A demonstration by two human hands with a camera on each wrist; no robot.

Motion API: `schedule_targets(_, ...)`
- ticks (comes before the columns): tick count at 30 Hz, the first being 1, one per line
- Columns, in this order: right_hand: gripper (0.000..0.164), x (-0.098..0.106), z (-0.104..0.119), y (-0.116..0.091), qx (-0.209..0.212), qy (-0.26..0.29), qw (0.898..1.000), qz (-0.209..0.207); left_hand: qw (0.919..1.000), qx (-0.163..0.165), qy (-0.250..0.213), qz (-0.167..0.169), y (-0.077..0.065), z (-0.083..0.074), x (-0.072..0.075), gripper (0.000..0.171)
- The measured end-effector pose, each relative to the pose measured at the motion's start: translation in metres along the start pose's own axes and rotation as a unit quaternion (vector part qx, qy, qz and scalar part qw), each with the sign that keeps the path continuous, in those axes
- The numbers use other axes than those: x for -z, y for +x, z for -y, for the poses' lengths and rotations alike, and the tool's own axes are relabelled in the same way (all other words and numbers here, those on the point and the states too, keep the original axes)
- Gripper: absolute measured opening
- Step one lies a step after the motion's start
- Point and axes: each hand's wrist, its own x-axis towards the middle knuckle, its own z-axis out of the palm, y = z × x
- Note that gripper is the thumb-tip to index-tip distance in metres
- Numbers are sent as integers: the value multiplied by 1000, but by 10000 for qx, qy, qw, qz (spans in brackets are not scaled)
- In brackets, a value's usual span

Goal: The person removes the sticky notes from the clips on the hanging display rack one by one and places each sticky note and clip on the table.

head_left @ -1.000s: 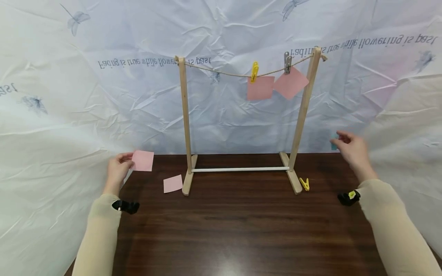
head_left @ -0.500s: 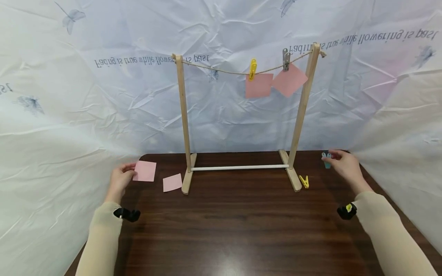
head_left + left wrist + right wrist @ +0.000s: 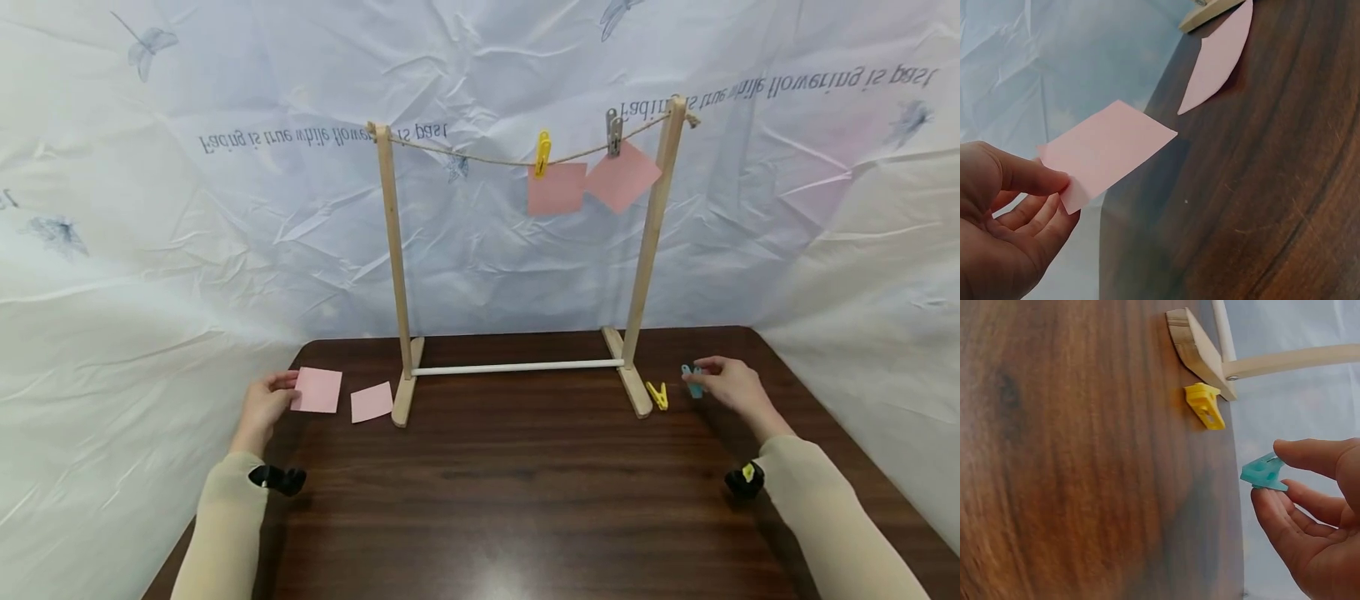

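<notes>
At the table's left, my left hand (image 3: 264, 406) pinches a square pink paper note (image 3: 318, 390) by its left edge, thumb on top; the left wrist view shows the note (image 3: 1110, 150) held above the tabletop. A second pink note (image 3: 371, 402) lies just right of it, near the rack's left foot. Over the right side, my right hand (image 3: 733, 387) pinches a teal clothespin (image 3: 693, 382). In the right wrist view, thumb and fingertips grip the two handle ends of that clothespin (image 3: 1264, 472). A yellow clothespin (image 3: 658, 396) lies on the table beside the rack's right foot.
A wooden rack (image 3: 651, 242) stands at the back with a sagging twine line (image 3: 472, 156). From the line hang two pink notes, one under a yellow clothespin (image 3: 542, 153), one under a grey clothespin (image 3: 614, 135). A white printed cloth (image 3: 480, 275) hangs behind the dark table (image 3: 480, 500).
Right hand has come down and leftward with the teal clothespin, toward the yellow one on the table. Left hand has lowered its pink note slightly to the right, closer to the lying note.
</notes>
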Motion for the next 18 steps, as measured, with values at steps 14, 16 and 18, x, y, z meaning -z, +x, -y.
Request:
schedule_targets(14,62,-18,0,3,-266,19,9975,661,9994,63,335,26,4,17,3,42)
schedule_targets(16,63,-18,-1,3,-309,11,9970,708,9991,70,423,48,7,20,3,41)
schedule_targets(18,63,-18,-3,3,-334,12,9967,735,9989,44,468,35,10,22,3,40)
